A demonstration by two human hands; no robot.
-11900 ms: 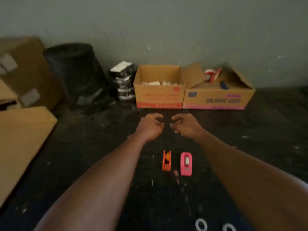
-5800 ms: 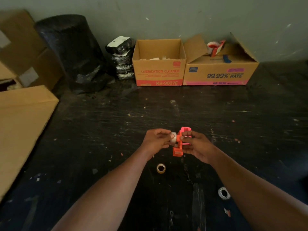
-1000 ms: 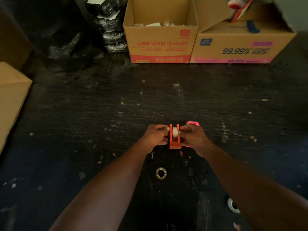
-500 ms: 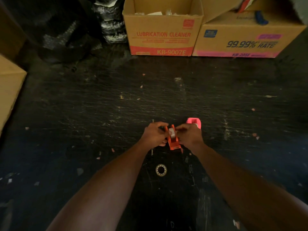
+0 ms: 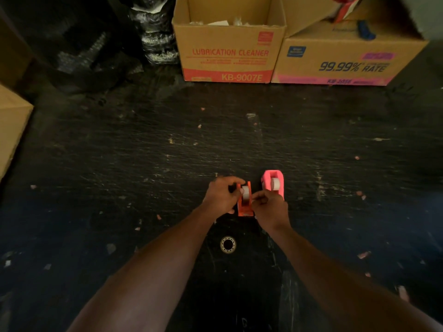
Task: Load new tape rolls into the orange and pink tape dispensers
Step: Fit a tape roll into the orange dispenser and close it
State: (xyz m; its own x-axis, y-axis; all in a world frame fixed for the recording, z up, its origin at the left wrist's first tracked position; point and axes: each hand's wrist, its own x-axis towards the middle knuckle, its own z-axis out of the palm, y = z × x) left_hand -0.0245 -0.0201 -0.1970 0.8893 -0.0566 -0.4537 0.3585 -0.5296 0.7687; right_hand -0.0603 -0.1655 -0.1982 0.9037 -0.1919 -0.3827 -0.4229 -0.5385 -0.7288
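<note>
Both hands, left hand (image 5: 221, 195) and right hand (image 5: 269, 208), grasping orange dispenser (image 5: 245, 202), now lowered beside loaded pink dispenser (image 5: 273, 184); loading nearly finished.

Open dark floor (image 5: 167, 152) ahead, cardboard boxes (image 5: 230, 53) blocking far edge, empty tape core (image 5: 228, 244) near wrists

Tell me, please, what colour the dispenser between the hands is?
Orange; the dispenser shows best in the head view, with a pale roll in it.

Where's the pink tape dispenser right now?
In the head view, the pink plastic tape dispenser sits on the dark scuffed floor, right of the orange tape dispenser and just beyond the right hand.
</note>
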